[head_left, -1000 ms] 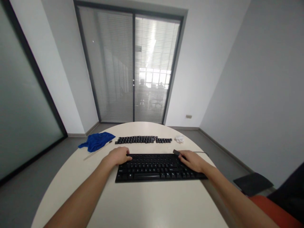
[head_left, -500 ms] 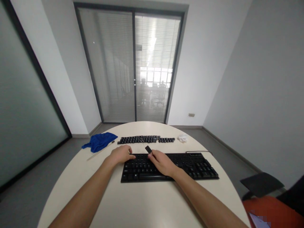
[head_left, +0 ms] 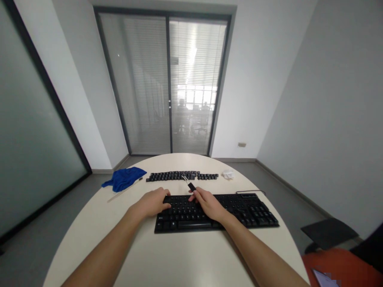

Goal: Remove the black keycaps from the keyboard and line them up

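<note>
A black keyboard [head_left: 200, 224] lies on the table, its upper rows without keycaps in places. At its upper left corner, my left hand [head_left: 154, 202] is closed on the edge, thumb on top. My right hand [head_left: 208, 203] hovers over the middle of the keyboard, pinching a keycap puller [head_left: 191, 186] by its black handle. The puller's thin metal wires point away from me, toward the loose keycaps [head_left: 170, 175] laid in rows behind the keyboard. Whether a cap sits between the wires is too small to tell.
On the round-ended table [head_left: 179, 263] lie a blue cloth [head_left: 124, 179] and a thin brush [head_left: 125, 190] at the left. Crumpled white tissue [head_left: 228, 174] is at the back right. The keyboard's cable [head_left: 249, 192] runs behind it. An orange chair [head_left: 335, 263] stands at the right.
The keyboard has shifted slightly right and nearer in view, with my left hand still at its corner. The puller has moved a little right, and its wires now show more plainly.
</note>
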Demonstrator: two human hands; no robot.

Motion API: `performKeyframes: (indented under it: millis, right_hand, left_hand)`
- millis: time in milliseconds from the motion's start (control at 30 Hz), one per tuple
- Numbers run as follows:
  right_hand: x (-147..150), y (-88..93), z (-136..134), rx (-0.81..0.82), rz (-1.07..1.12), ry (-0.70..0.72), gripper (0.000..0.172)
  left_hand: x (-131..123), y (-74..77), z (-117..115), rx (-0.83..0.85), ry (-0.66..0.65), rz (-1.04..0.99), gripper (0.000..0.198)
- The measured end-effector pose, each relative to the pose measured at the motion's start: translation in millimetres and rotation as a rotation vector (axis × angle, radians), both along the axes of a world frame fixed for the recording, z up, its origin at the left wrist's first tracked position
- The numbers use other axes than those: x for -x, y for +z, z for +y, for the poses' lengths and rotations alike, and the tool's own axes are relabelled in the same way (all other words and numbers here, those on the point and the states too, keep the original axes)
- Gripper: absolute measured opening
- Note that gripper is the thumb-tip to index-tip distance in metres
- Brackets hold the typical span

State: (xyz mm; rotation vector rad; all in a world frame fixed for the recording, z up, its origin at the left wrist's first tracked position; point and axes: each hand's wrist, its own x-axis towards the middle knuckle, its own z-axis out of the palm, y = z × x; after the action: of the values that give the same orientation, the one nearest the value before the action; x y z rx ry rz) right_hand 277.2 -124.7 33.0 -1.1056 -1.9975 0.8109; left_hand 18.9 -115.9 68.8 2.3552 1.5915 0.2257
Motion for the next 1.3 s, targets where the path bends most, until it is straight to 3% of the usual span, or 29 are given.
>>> performKeyframes:
  millis: [200, 400, 500, 633, 733, 867, 1033, 1300]
  right_hand:
    - [-2, -0.5, -1, 0.026, 0.114, -0.02, 0.031]
    - [9, 14.5, -4, -0.033, 0.113, -0.051, 0.029]
    - [25, 22.8, -4, 0.023, 0.059, -0.017, 0.026]
    - [50, 29.3, 8, 0.209, 0.21, 0.302, 0.021]
    - [63, 29.8, 22, 0.258, 0.291, 0.402, 0.021]
    - [70, 23.6, 34, 0.301, 0.246, 0.46, 0.027]
    - [69, 12.0, 34, 0.206, 0.204, 0.427, 0.03]
    - [74, 9.0, 33, 0.419, 0.325, 0.48, 0.035]
  left_hand:
    - [15, -24.8, -10, -0.101, -0.097, -0.255, 0.036]
    - [33, -43.6, -15, -0.217, -0.161, -0.408, 0.033]
    - [38, -45.3, -11, -0.24, -0.147, -0.399, 0.034]
    - [41, -46.3, -3, -0.254, -0.141, -0.399, 0.036]
    - [41, -46.4, 0, -0.232, -0.145, -0.412, 0.036]
    - [42, -47.4, 2, -0.214, -0.101, -0.454, 0.035]
    - [42, -49.9, 5, -0.218, -0.027, -0.517, 0.032]
    - [38, -43.8, 1, -0.168, -0.017, -0.49, 0.03]
